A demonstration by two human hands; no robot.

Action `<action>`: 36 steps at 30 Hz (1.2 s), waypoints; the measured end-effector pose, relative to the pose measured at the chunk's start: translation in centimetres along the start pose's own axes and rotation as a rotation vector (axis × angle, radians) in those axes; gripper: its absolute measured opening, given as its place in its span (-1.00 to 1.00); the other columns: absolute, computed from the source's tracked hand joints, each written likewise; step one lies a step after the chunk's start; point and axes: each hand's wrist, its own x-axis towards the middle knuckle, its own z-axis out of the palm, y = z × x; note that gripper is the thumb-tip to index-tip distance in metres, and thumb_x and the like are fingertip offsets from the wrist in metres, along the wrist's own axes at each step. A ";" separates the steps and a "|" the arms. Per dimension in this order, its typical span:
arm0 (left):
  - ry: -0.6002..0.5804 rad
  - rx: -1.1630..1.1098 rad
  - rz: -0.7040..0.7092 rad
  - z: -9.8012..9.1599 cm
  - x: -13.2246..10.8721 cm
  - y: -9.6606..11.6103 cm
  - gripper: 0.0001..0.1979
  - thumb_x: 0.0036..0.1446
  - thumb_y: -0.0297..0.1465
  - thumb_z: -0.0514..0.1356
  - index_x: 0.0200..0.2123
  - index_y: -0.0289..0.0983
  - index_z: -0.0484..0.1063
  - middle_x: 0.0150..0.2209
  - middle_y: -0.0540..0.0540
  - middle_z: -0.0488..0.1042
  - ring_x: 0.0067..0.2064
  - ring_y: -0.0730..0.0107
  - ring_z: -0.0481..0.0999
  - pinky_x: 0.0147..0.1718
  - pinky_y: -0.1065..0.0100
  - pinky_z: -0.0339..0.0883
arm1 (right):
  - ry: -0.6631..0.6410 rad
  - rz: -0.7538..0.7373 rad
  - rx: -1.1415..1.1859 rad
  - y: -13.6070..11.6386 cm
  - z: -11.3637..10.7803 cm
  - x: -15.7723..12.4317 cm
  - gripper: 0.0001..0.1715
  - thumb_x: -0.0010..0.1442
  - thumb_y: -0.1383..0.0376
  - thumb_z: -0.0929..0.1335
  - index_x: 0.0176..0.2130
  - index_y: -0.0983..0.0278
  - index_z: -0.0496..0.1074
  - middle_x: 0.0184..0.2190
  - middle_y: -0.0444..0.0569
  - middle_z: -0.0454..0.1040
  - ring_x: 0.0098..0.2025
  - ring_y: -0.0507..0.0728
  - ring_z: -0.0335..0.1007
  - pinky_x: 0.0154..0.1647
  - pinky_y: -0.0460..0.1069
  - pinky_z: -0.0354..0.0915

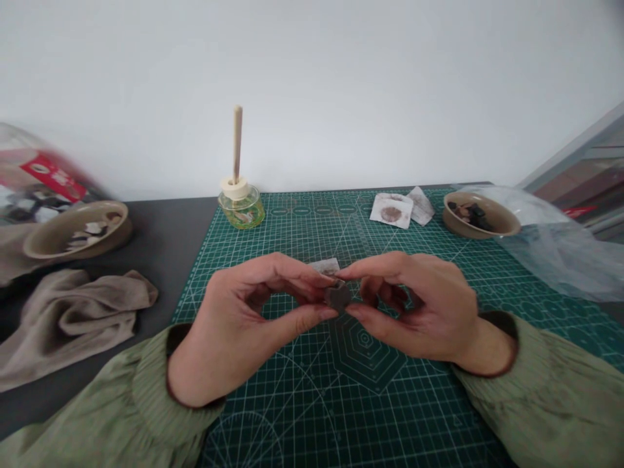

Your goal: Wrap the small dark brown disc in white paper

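Between the fingertips of both hands is a small dark grey-brown stone-like piece point(338, 296), held a little above the green cutting mat point(292, 403). My left hand point(263, 318) pinches it from the left, thumb below and index finger on top. From the right, my right hand point(414, 305) closes on its edge with thumb and index finger. Its far side is hidden by the fingers. Just behind the fingertips, a whitish wipe or pad point(325, 265) shows in part on the mat.
A reed diffuser point(241, 207) with a tall stick stands at the mat's back left. Stained white pads point(391, 210) lie at the back right, beside a bowl of dark pieces point(453, 221) and clear plastic point(550, 250). Left are another bowl point(110, 237), a brown cloth point(78, 318) and a bag point(43, 175).
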 end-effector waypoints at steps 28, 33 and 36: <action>-0.251 0.812 0.143 -2.4 -0.1 -2.9 -0.68 0.68 -0.21 0.38 0.33 -0.09 0.81 0.35 -0.17 0.85 0.38 -0.12 0.87 0.51 -0.10 0.74 | -0.128 0.227 0.020 2.4 0.8 0.3 -0.79 0.49 0.39 0.54 0.05 0.32 0.84 -0.26 -0.07 0.76 -0.46 0.01 0.45 -0.36 -0.03 0.41; -0.310 0.813 0.149 -2.8 -0.1 -3.9 -0.65 0.69 -0.18 0.37 0.35 -0.03 0.85 0.44 -0.16 0.81 0.49 -0.20 0.80 0.66 -0.20 0.60 | -0.210 0.153 -0.063 3.1 0.8 0.1 -0.79 0.53 0.38 0.55 0.06 0.25 0.86 -0.12 0.00 0.82 -0.40 0.06 0.50 -0.27 0.02 0.42; -0.289 0.782 0.115 -2.7 0.0 -3.9 -0.67 0.64 -0.17 0.42 0.32 0.04 0.88 0.42 -0.10 0.82 0.47 -0.20 0.82 0.68 -0.17 0.57 | -0.232 0.172 -0.070 2.9 0.6 0.2 -0.76 0.54 0.38 0.54 0.07 0.22 0.87 -0.10 0.00 0.84 -0.38 0.08 0.54 -0.23 0.04 0.45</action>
